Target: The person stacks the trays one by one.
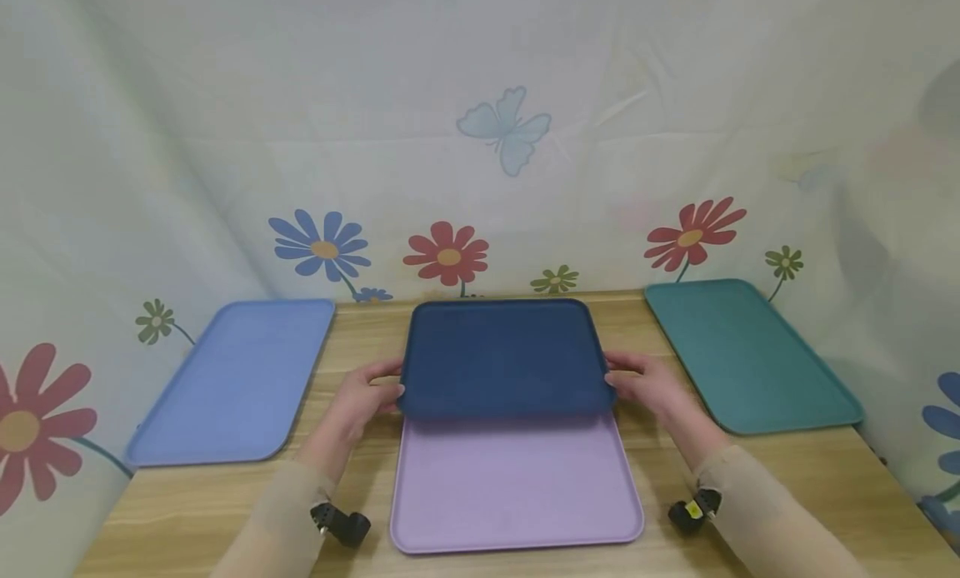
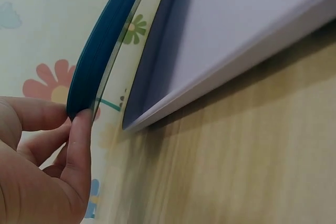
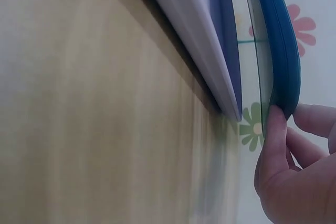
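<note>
A dark blue tray (image 1: 502, 357) hangs just above a lilac tray (image 1: 517, 490) and hides its far part. My left hand (image 1: 367, 392) pinches the dark blue tray's left edge; in the left wrist view thumb and fingers (image 2: 79, 145) close on its rim. On the opposite edge my right hand (image 1: 645, 382) grips in the same way, and the right wrist view shows fingers (image 3: 274, 140) on the rim. Both wrist views show a gap between the dark blue tray and the lilac one, which lies on the wooden table (image 1: 360, 495).
At the left a light blue tray (image 1: 236, 378) lies on the table, and a green tray (image 1: 753, 353) lies at the right. Behind the table hangs a white curtain (image 1: 360, 103) printed with flowers and a butterfly. Small black cameras sit on both wrists.
</note>
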`<move>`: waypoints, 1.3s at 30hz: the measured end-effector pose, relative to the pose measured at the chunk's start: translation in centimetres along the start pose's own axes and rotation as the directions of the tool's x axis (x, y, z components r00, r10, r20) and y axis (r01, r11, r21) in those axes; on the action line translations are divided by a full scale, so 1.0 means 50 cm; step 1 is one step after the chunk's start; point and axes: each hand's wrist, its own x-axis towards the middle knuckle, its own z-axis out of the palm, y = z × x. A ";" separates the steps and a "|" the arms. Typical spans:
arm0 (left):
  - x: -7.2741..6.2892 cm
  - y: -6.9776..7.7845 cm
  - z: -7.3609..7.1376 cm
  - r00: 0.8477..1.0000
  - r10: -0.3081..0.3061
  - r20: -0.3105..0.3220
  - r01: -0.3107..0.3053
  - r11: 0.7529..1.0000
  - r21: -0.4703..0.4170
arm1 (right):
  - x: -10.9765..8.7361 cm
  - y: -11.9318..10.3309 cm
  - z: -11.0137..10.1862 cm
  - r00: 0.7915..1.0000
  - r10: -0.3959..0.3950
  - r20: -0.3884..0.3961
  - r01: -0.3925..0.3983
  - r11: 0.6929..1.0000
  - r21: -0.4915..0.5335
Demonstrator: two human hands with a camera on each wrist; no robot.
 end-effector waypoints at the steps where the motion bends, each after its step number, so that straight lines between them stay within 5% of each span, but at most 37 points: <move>1: -0.004 -0.003 -0.001 1.000 0.006 0.002 -0.006 1.000 -0.004 | -0.005 0.002 0.001 1.000 -0.004 0.003 0.004 1.000 0.006; 20: -0.086 -0.048 0.003 0.999 -0.008 -0.041 0.005 0.996 -0.087 | -0.086 0.022 0.018 0.996 -0.093 0.000 0.093 0.992 -0.083; 39: -0.150 -0.062 0.020 0.998 -0.043 -0.053 0.037 0.993 -0.112 | -0.150 0.039 0.015 0.994 -0.110 0.015 0.111 0.991 -0.074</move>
